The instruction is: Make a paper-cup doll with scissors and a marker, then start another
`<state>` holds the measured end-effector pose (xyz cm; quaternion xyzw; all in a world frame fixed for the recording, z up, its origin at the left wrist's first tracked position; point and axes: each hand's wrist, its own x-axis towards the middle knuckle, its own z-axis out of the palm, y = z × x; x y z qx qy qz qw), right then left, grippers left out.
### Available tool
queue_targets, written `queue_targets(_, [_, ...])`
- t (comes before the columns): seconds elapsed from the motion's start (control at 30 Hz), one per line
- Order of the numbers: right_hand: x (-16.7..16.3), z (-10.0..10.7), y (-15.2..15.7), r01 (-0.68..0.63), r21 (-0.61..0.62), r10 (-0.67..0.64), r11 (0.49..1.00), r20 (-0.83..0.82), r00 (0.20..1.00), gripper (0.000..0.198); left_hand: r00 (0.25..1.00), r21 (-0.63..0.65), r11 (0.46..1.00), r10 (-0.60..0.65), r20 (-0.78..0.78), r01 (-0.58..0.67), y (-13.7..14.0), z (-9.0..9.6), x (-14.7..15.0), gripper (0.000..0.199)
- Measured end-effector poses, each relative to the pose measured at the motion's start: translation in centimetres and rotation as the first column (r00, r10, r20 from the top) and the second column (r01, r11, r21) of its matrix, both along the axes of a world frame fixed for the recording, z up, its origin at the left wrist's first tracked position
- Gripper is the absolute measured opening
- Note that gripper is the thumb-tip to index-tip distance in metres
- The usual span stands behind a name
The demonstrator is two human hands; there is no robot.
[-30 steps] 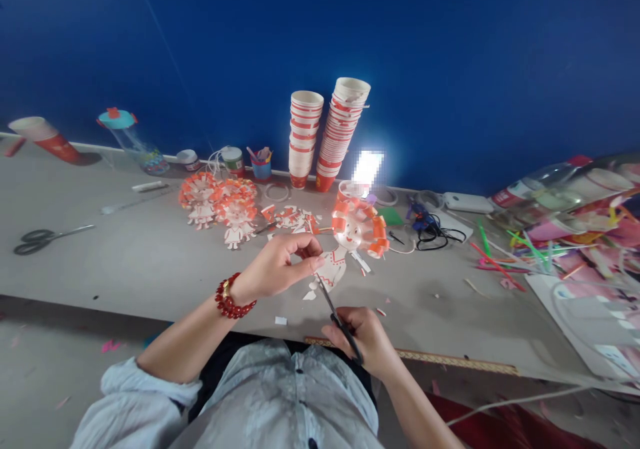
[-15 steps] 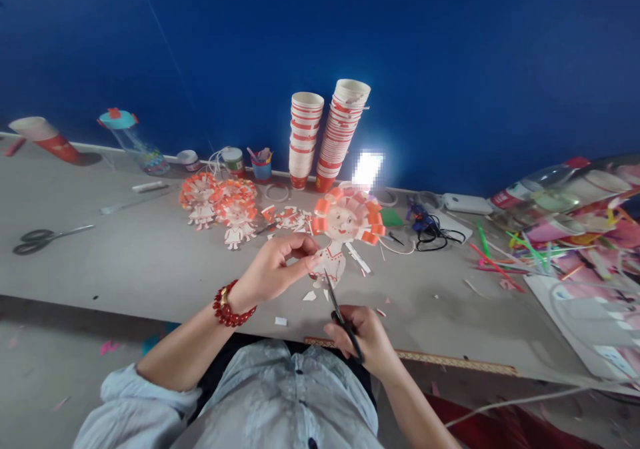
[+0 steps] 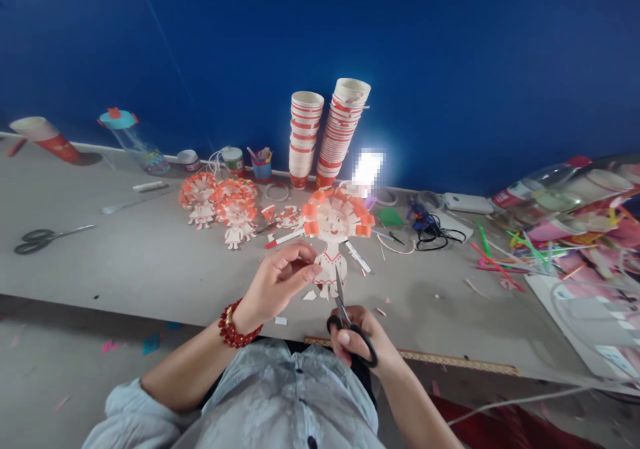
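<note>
My left hand (image 3: 286,277) pinches the left edge of a paper doll (image 3: 331,265), which has orange-and-white looped hair, a drawn face and a dress with red trim. The doll is held upright above the table. In my right hand (image 3: 361,337) are black-handled scissors (image 3: 342,302), thumb and fingers at the loops. Their blades point up and lie in front of the doll's skirt; whether they are cutting paper I cannot tell. Several similar dolls (image 3: 220,205) are grouped on the table to the left, beside a pile of orange and white scraps (image 3: 289,217).
Two tall stacks of paper cups (image 3: 306,139) stand against the blue wall, near a bright lamp (image 3: 368,169). Another pair of scissors (image 3: 43,239) lies at far left. Coloured straws and scraps (image 3: 545,249) crowd the right. A wooden ruler (image 3: 450,361) runs along the front edge.
The doll has shifted slightly left and is turned more squarely toward me, its feet now showing. The scissors have tilted more upright and moved right across the skirt. The scissor handles are further apart.
</note>
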<state>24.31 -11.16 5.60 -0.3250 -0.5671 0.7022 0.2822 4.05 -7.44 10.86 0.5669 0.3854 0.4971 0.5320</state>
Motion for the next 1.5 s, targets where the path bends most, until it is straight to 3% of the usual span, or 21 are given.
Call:
queue_targets(0.33, [0.1, -0.2, 0.0, -0.053, -0.057, 0.045, 0.997, -0.129, 0.991, 0.052, 1.000, -0.133, 0.991, 0.003, -0.016, -0.005, -0.9, -0.8, 0.4, 0.018])
queue_targets(0.57, [-0.1, 0.1, 0.1, -0.076, -0.090, 0.060, 0.993, -0.167, 0.984, 0.056, 0.999, -0.131, 0.991, 0.028, -0.036, -0.032, -1.3, -0.9, 0.5, 0.022])
queue_targets(0.8, [-0.1, 0.6, 0.3, -0.108, -0.103, 0.097, 0.989, -0.104, 0.990, 0.056, 0.997, -0.115, 0.992, 0.035, -0.073, -0.043, -1.3, -0.9, 0.7, 0.024])
queue_targets(1.13, [-0.3, 1.7, 0.6, -0.048, 0.054, 0.043, 0.997, 0.099, 0.994, 0.055, 0.980, -0.026, 0.996, 0.083, -0.181, -0.089, -1.2, -0.3, 0.7, 0.018])
queue_targets(1.5, [-0.9, 0.8, 0.2, 0.048, 0.036, -0.050, 0.998, 0.056, 0.997, 0.057, 0.986, -0.082, 0.991, 0.089, -0.138, -0.101, -1.1, -0.4, 0.6, 0.023])
